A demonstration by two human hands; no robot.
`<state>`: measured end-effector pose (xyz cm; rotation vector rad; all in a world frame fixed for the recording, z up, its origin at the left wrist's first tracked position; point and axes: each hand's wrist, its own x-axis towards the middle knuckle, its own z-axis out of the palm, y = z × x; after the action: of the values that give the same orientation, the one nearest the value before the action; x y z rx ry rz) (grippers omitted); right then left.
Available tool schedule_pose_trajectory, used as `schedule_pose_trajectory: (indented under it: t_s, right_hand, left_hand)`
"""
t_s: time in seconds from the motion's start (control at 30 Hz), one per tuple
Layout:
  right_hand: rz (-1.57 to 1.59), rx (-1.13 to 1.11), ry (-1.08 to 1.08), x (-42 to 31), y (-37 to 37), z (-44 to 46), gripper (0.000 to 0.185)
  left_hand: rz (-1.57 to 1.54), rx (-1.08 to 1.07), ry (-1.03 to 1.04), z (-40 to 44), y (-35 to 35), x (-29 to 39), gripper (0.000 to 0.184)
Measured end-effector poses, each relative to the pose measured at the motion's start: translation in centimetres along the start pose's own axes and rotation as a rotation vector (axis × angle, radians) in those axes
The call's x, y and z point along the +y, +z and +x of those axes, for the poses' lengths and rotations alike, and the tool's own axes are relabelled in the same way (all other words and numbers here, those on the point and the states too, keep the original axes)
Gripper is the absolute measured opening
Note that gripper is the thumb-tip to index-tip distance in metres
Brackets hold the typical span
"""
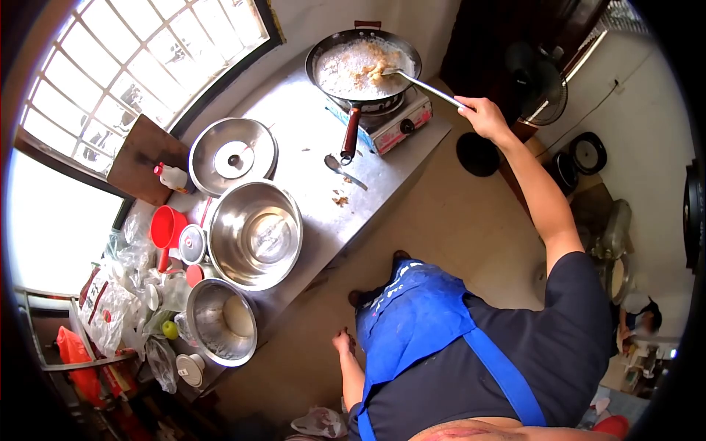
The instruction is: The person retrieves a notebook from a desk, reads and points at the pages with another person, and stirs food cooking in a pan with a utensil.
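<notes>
My right hand (482, 117) is closed around the handle of a long metal spatula (434, 91). Its head sits partly buried in the food inside a dark wok (315, 77). That food (353, 66) is a white, powdery-looking mass with golden-brown clumps near the spatula. The wok rests on a portable gas stove (404, 126), its wooden handle (351, 132) pointing toward the counter's front. My left hand (344, 341) hangs low beside my blue apron (415, 316), away from the counter. Its fingers look curled, and nothing shows in them.
On the metal counter (309, 198) lie a spoon (344, 170) and brown crumbs. Steel basins (220, 253), a steel bowl (243, 353), a red dipper (168, 224), a bottle (173, 178) and plastic bags (110, 309) crowd its other end. A fan (540, 84) stands beyond my right arm.
</notes>
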<state>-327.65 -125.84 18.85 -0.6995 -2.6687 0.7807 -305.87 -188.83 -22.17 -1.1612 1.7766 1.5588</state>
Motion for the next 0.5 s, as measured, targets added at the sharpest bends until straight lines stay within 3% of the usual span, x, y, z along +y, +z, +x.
schedule_pose_trajectory:
  t_s: [0.13, 0.2, 0.27, 0.37, 0.5]
  right_hand:
    - [-0.085, -0.012, 0.022, -2.2, -1.6, -0.6, 0.036]
    - [-0.216, 0.02, -0.075, -2.9, -2.0, -0.5, 0.035]
    - [-0.265, 0.035, -0.099, -4.2, -2.4, -0.5, 0.034]
    - [-0.359, 0.069, -0.186, -4.5, -2.3, -0.2, 0.032]
    - [-0.514, 0.069, -0.3, -5.6, -1.8, 0.0, 0.03]
  left_hand:
    - [0.166, 0.038, -0.065, -1.6, -1.1, -2.5, 0.021]
    - [0.186, 0.049, -0.053, -1.4, -1.3, -4.5, 0.019]
    - [-0.013, 0.006, -0.257, 1.8, -2.4, -9.3, 0.021]
    - [0.139, 0.084, -0.217, -3.1, -1.6, -4.6, 0.024]
    - [0.171, 0.074, -0.137, -3.5, -0.9, -3.7, 0.026]
